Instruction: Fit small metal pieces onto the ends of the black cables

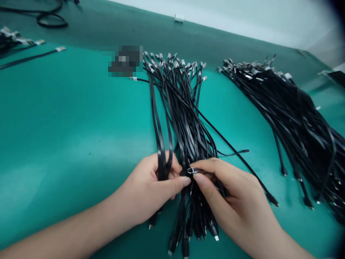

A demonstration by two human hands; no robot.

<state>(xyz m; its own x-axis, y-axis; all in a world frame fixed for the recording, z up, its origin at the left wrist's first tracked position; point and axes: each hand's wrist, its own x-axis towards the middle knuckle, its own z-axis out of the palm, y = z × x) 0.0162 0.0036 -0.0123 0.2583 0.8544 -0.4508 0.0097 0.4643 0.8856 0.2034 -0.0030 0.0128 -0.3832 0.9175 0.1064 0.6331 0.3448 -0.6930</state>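
Observation:
A bundle of flat black USB cables (183,108) lies on the green mat, silvery plugs at its far end and dark-bodied plugs at the near end. My left hand (153,180) is closed around several cables at the bundle's left side, with thumb and fingertips pinching near a dark cable part. Right beside those fingertips, my right hand (234,198) pinches a small shiny metal piece (192,170) between thumb and forefinger; its exact kind is unclear. Cables of the bundle pass beneath and between both hands, partly hidden by them.
To the right a larger pile of black cables (291,108) spreads across the green mat (75,118). More cables (29,57) lie at the far left, below a coiled black cord (51,19). A pixelated dark patch (125,61) covers something left of the bundle's far end.

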